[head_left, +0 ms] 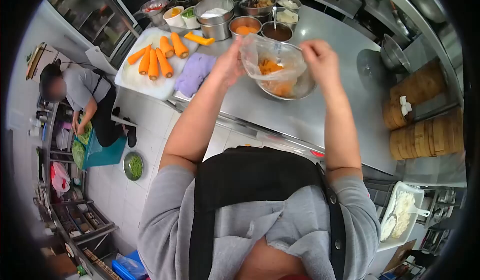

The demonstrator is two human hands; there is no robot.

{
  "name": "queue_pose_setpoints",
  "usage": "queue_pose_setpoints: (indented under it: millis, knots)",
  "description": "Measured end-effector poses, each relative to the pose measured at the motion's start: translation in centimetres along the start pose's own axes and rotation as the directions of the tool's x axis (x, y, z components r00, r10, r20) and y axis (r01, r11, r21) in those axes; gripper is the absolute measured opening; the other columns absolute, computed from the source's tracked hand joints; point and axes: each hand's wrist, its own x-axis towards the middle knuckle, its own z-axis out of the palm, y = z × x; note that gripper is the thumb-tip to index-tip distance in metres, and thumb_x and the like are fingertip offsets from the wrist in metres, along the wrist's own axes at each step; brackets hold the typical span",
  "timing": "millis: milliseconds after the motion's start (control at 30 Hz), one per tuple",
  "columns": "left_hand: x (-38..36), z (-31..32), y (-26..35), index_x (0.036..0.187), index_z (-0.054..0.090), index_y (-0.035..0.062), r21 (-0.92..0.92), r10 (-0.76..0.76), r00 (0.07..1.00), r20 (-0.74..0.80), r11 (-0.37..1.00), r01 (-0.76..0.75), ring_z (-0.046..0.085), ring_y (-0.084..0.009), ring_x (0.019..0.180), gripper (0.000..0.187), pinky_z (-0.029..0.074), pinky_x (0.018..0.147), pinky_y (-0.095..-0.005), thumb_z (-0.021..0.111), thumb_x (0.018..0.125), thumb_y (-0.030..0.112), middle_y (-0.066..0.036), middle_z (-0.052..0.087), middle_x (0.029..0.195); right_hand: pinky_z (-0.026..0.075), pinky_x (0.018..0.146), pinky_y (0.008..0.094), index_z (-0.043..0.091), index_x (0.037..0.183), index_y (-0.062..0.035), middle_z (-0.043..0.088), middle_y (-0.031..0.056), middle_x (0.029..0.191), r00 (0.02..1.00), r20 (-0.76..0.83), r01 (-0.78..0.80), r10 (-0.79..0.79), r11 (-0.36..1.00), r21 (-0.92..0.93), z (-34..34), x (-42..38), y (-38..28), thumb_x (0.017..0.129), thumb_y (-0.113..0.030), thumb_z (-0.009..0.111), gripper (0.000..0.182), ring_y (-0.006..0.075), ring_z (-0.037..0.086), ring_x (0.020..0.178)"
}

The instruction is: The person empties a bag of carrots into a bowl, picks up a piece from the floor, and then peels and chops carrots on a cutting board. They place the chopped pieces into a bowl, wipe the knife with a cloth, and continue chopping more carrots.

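A clear plastic bag [252, 55] with shredded orange food [270, 67] in it hangs over a metal bowl [305, 91] on the steel counter. My left hand [230, 66] grips the bag's left edge, thumb up by its mouth. At the bag's right rim, my right hand [322, 62] is closed with its fingers pinched together on the plastic. Part of the bowl is hidden behind the bag. Left of my left hand lies a purple cloth [195, 72], beside a white cutting board [131, 77] bearing several peeled carrots [163, 63].
Metal containers of ingredients line the back, including one with dark sauce and a spoon [276, 31]. A yellow peeler-like item [199, 39] lies on the board's edge. Bamboo steamers [427, 137] stand at right. A co-worker [90, 87] crouches at left by a teal crate [106, 152].
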Motion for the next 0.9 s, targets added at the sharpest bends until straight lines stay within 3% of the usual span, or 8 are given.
queue_pose_setpoints:
  millis: [167, 200, 333, 433, 567, 667, 767, 900]
  knots:
    - [-1.8, -2.9, -3.7, 0.106, 0.056, 0.0090, -0.141, 0.058, 0.940, -0.335, 0.984, -0.111, 0.053, -0.0203, 0.094, 0.043, 0.046, 0.085, -0.0420, 0.043, 0.098, 0.050, -0.006, 0.055, 0.101, 0.042, 0.058, 0.0243, 0.062, 0.105, -0.0029, 0.054, -0.0003, 0.071, 0.973, -0.089, -0.202, 0.213, 0.972, 0.120, -2.7, -2.5, 7.3, 0.088, -0.019, 0.066, 0.024, 0.0087, 0.047, 0.062]
    - [-2.4, -3.5, -4.6, 0.088, 0.052, 0.0106, -0.201, 0.084, 0.896, -0.437, 0.961, -0.188, 0.051, -0.0167, 0.073, 0.037, 0.047, 0.068, -0.0346, 0.043, 0.099, 0.045, -0.004, 0.053, 0.084, 0.042, 0.057, 0.0244, 0.059, 0.108, -0.0023, 0.054, 0.0004, 0.071, 0.968, -0.083, -0.228, 0.236, 0.969, 0.094, -2.5, -3.4, 9.1, 0.088, -0.022, 0.066, 0.029, 0.0090, 0.047, 0.062]
    - [-9.6, -6.9, -8.4, 0.070, 0.045, 0.0110, -0.201, 0.017, 0.974, -0.226, 0.978, -0.064, 0.036, -0.0125, 0.046, 0.045, 0.030, 0.044, -0.0278, 0.041, 0.101, 0.043, 0.000, 0.039, 0.053, 0.042, 0.053, 0.0248, 0.052, 0.112, 0.0002, 0.054, 0.0037, 0.073, 0.885, 0.035, -0.465, 0.465, 0.885, -0.003, -0.5, -6.5, 10.8, 0.088, -0.032, 0.065, 0.042, 0.0105, 0.050, 0.061]
    - [-15.2, -10.0, -13.1, 0.067, 0.047, 0.0111, -0.113, -0.097, 0.979, -0.180, 0.991, 0.078, 0.038, -0.0139, 0.046, 0.049, 0.035, 0.047, -0.0283, 0.041, 0.100, 0.047, -0.001, 0.039, 0.051, 0.043, 0.048, 0.0257, 0.051, 0.108, 0.0007, 0.057, 0.0060, 0.074, 0.708, 0.232, -0.679, 0.667, 0.733, -0.035, 0.8, -8.0, 10.3, 0.090, -0.038, 0.060, 0.044, 0.0117, 0.052, 0.057]
    - [-21.5, -11.8, -18.5, 0.072, 0.053, 0.0116, -0.137, -0.326, 0.778, -0.537, 0.944, 0.301, 0.044, -0.0142, 0.054, 0.049, 0.043, 0.058, -0.0300, 0.043, 0.098, 0.052, 0.000, 0.045, 0.058, 0.044, 0.043, 0.0259, 0.051, 0.104, -0.0007, 0.059, 0.0080, 0.076, 0.579, 0.423, -0.801, 0.696, 0.581, 0.141, 1.9, -9.3, 11.1, 0.092, -0.044, 0.053, 0.045, 0.0127, 0.053, 0.052]
    - [-25.4, -12.8, -21.2, 0.080, 0.057, 0.0132, -0.176, -0.436, 0.681, -0.588, 0.891, 0.419, 0.046, -0.0120, 0.064, 0.041, 0.045, 0.068, -0.0306, 0.048, 0.096, 0.049, 0.003, 0.049, 0.068, 0.045, 0.046, 0.0258, 0.051, 0.103, -0.0018, 0.060, 0.0084, 0.077, 0.569, 0.479, -0.804, 0.668, 0.575, 0.153, 1.9, -9.9, 10.9, 0.094, -0.045, 0.051, 0.044, 0.0118, 0.055, 0.056]
    - [-27.4, -12.3, -22.1, 0.091, 0.061, 0.0092, -0.062, -0.428, 0.687, -0.587, 0.870, 0.489, 0.048, -0.0122, 0.066, 0.035, 0.047, 0.069, -0.0302, 0.054, 0.094, 0.044, 0.000, 0.052, 0.079, 0.047, 0.049, 0.0266, 0.050, 0.098, -0.0032, 0.059, 0.0071, 0.076, 0.531, 0.444, -0.841, 0.722, 0.387, 0.377, 2.3, -11.1, 9.6, 0.095, -0.046, 0.049, 0.043, 0.0119, 0.055, 0.058]
    - [-28.9, -12.8, -22.5, 0.104, 0.060, 0.0118, -0.041, -0.443, 0.713, -0.543, 0.862, 0.505, 0.053, -0.0112, 0.071, 0.023, 0.050, 0.067, -0.0299, 0.060, 0.091, 0.030, -0.001, 0.056, 0.085, 0.046, 0.050, 0.0264, 0.050, 0.099, -0.0050, 0.056, 0.0052, 0.073, 0.659, 0.285, -0.661, 0.697, 0.355, 0.661, 3.7, -15.9, 5.4, 0.097, -0.044, 0.046, 0.039, 0.0116, 0.054, 0.058]
